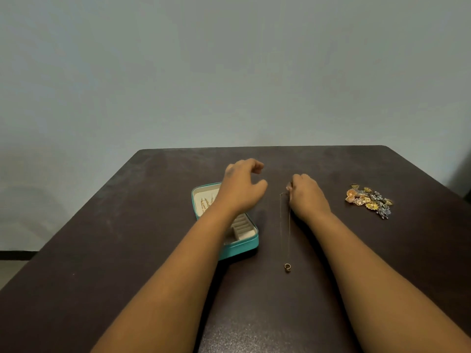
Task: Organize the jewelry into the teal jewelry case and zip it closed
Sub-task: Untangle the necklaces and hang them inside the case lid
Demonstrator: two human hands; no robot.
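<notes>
The teal jewelry case lies open on the dark table, its cream lining showing ring rolls and gold pieces in the lid half. My left forearm crosses over it. My left hand hovers past the case's far right corner with fingers loosely curled, holding nothing. My right hand pinches the top of a thin gold necklace. The chain runs down toward me and ends in a small ring pendant lying on the table.
A pile of gold, orange and blue-grey jewelry sits on the table to the right of my right hand. The table's far edge meets a plain grey wall. A dark object stands at the far right edge.
</notes>
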